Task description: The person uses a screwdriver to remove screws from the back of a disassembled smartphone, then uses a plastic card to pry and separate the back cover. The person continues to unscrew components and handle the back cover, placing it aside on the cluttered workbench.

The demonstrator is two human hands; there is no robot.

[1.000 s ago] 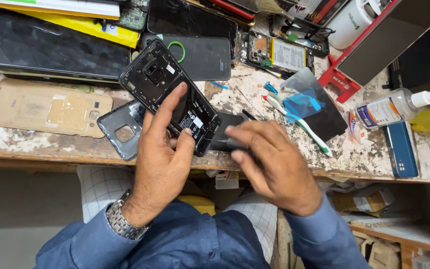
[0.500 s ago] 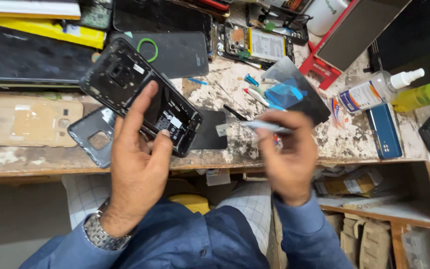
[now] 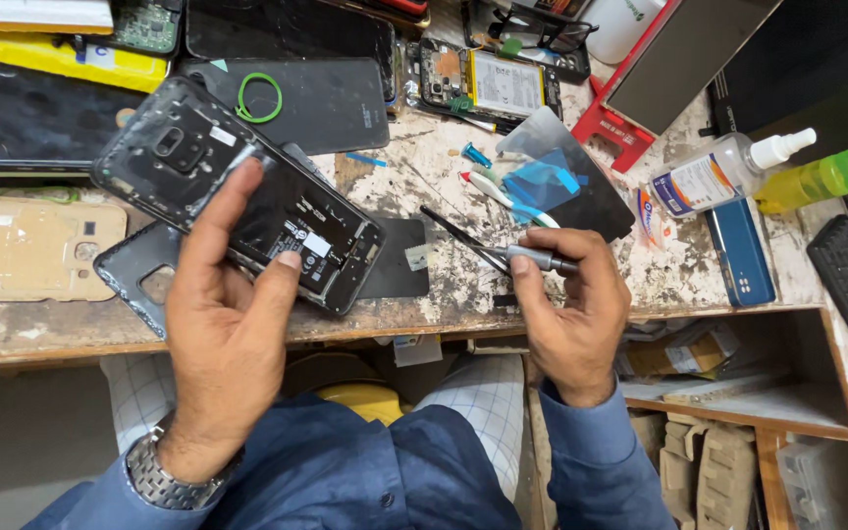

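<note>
Left hand (image 3: 223, 324) grips opened black phone (image 3: 238, 196), white label inside; right hand (image 3: 566, 314) pinches tweezers (image 3: 488, 250)

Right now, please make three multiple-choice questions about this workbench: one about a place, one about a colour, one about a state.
1. Where does the green ring lie?
A. On a dark phone back cover
B. On the keyboard
C. Around the spray bottle

2. What colour is the flat case beside the clear bottle?
A. Red
B. Blue
C. White

3. What does the right hand hold?
A. Nothing
B. A green bottle
C. Tweezers

Answers: 1 A, the ring rests on the dark cover. 2 B, it shows blue. 3 C, fingers grip the tweezers while the left hand holds the opened phone.
</note>
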